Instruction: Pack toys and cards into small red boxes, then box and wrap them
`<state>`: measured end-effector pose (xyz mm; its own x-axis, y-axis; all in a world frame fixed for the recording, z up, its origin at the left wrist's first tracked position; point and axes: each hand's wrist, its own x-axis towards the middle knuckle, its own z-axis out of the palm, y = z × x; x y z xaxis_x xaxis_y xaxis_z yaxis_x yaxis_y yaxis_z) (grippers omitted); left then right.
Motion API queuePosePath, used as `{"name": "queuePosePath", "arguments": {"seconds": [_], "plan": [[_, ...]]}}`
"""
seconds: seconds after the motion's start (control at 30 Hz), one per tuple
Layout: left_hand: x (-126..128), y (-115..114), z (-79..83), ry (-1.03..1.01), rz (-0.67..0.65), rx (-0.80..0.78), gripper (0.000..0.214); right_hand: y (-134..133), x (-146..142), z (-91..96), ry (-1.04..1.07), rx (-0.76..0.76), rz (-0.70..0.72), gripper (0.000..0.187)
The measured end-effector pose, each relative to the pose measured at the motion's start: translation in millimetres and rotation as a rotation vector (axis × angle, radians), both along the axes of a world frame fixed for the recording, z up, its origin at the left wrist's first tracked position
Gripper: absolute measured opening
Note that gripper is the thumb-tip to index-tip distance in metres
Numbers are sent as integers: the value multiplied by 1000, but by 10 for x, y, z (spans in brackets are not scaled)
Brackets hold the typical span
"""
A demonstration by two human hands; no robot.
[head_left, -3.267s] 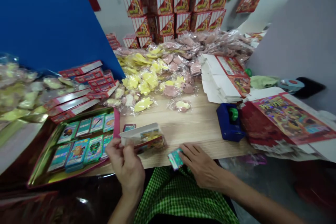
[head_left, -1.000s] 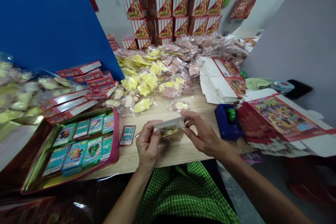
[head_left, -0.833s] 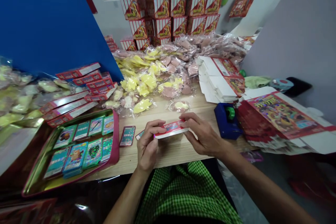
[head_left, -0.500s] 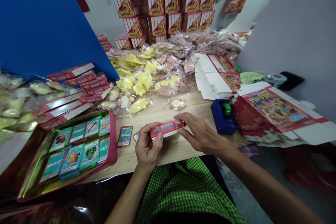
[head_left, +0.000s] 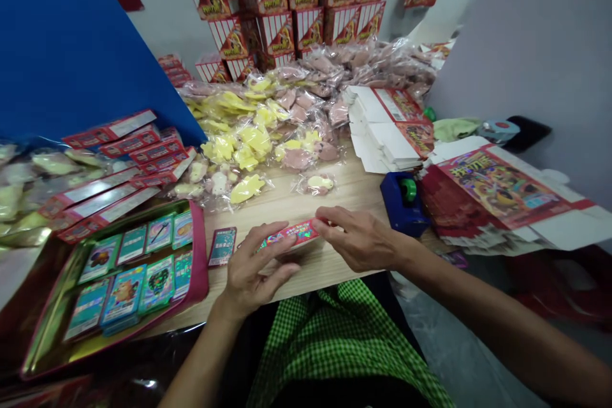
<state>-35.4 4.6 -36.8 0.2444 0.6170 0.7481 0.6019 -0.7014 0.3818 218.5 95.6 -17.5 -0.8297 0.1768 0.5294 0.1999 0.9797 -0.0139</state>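
Observation:
A small flat red printed box (head_left: pixel 302 231) is between my two hands, over the front of the wooden table. My right hand (head_left: pixel 358 239) has its fingertips and thumb closed on the box's right end. My left hand (head_left: pixel 255 264) lies at the left end, its fingers stretched over the box and its thumb apart from it. Left of that hand, a teal card (head_left: pixel 222 247) lies on the table. Beside the card is a pink-rimmed tin tray (head_left: pixel 199 248) with several piles of teal cards. A bagged yellow-and-pink toy (head_left: pixel 319 185) lies just beyond the box.
A blue tape dispenser (head_left: pixel 404 207) stands to the right, near flat printed cartons (head_left: pixel 507 191) and white folded cartons (head_left: pixel 377 134). Bagged toys (head_left: pixel 253 140) heap at the back, before stacked red boxes (head_left: pixel 310 25). Closed red boxes (head_left: pixel 109 197) lie left, beside a blue panel (head_left: pixel 86 44).
My left hand has loosened its grip on the box, its fingers spreading and its thumb coming away. The box has tilted in my right hand. The whole view has shifted slightly.

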Motion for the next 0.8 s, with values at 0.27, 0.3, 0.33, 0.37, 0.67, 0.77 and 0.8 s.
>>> {"name": "queuePosePath", "arguments": {"seconds": [0.27,0.3,0.33,0.37,0.67,0.77,0.8], "plan": [[122,26,145,282,135,118,32,-130,-33,-53,207,-160,-37,47],[164,51,153,284,141,130,30,-170,8,-42,262,-226,-87,46],[212,83,153,274,147,146,29,-205,78,-37,319,-285,-162,45],[267,119,146,252,152,167,29,-233,177,-39,374,-331,-272,43],[797,347,31,42,79,219,22,-111,1182,-332,542,-917,-1238,8],[808,339,36,45,76,195,19,-45,1150,-335,590,-1072,-1203,11],[799,329,43,49,74,183,20,-46,1131,-322,615,-1092,-1191,11]]}}
